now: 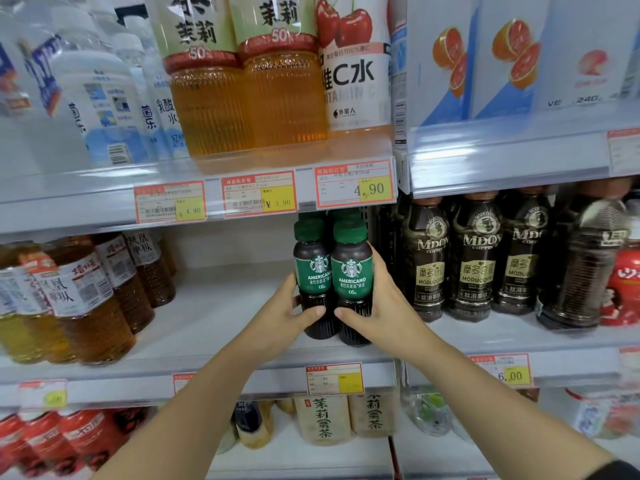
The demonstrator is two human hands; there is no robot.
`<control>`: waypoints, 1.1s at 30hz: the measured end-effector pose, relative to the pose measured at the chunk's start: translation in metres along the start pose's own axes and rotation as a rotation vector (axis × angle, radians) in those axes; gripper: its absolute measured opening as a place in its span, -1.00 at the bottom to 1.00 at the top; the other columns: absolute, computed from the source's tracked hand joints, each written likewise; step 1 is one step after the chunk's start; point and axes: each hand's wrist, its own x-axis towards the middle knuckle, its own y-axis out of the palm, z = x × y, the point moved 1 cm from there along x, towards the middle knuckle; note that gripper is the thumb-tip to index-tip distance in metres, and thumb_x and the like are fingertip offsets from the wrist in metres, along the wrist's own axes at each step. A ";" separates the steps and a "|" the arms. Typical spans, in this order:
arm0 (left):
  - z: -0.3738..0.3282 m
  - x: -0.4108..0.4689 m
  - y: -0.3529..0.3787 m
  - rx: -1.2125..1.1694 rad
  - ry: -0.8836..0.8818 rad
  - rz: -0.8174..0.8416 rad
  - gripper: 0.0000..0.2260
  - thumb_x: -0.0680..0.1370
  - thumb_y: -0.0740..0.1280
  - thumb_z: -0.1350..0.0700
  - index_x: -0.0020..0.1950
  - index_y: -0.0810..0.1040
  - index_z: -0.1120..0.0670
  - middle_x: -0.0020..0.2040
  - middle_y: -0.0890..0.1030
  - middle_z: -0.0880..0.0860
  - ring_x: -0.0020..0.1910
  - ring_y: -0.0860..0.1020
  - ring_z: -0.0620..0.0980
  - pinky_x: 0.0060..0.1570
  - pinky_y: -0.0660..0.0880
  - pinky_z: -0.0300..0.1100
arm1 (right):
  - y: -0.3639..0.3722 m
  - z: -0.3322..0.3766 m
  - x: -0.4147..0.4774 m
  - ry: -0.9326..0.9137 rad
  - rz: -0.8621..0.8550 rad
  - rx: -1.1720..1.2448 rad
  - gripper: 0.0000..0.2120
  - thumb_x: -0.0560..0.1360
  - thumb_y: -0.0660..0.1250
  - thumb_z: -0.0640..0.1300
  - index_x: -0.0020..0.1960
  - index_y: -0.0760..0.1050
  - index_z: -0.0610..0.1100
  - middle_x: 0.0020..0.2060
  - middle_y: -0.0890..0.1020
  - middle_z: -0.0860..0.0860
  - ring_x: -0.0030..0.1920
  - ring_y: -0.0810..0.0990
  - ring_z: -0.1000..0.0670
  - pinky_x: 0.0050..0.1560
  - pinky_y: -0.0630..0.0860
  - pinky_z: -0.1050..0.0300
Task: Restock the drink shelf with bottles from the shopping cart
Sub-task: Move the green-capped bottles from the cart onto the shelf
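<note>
- 2 Americano bottles, the left bottle (312, 271) and the right bottle (351, 277), stand touching on the middle shelf (207, 320), long axes vertical, green caps up, labels toward the camera.
- The left hand (285, 315) grips the left bottle, thumb curled across its base.
- The right hand (379, 306) grips the right bottle likewise.

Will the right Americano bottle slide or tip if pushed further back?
The right Americano bottle looks full of dark coffee, so probably heavy for its size. It is tall and narrow, so a push near the cap may tip it; the right hand grips it low, likely safer.
</note>
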 end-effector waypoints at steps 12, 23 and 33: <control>-0.002 0.005 0.000 -0.001 0.010 0.002 -0.46 0.55 0.29 0.21 0.46 0.17 -0.05 0.33 0.40 -0.11 0.34 0.37 -0.10 0.32 0.33 -0.16 | -0.002 0.002 0.009 -0.026 -0.021 -0.008 -0.14 0.37 0.43 -0.30 0.33 -0.02 0.29 0.31 0.34 0.11 0.32 0.29 0.32 0.20 0.21 0.57; 0.003 0.005 -0.002 -0.031 0.034 -0.002 -0.44 0.56 0.29 0.20 0.47 0.15 -0.08 0.37 0.38 -0.09 0.32 0.41 -0.04 0.34 0.35 -0.08 | -0.001 -0.005 -0.002 0.102 -0.021 -0.236 -0.14 0.39 0.44 -0.20 0.51 -0.01 -0.01 0.40 0.27 0.02 0.42 0.17 0.10 0.36 0.13 0.26; 0.004 0.007 -0.005 -0.022 0.033 0.056 -0.44 0.57 0.28 0.16 0.48 0.11 -0.10 0.41 0.33 -0.07 0.37 0.34 -0.07 0.35 0.32 -0.10 | -0.006 -0.006 0.008 0.212 0.090 -0.099 -0.13 0.45 0.37 -0.26 0.51 -0.13 0.11 0.43 0.27 0.10 0.42 0.23 0.13 0.45 0.18 0.10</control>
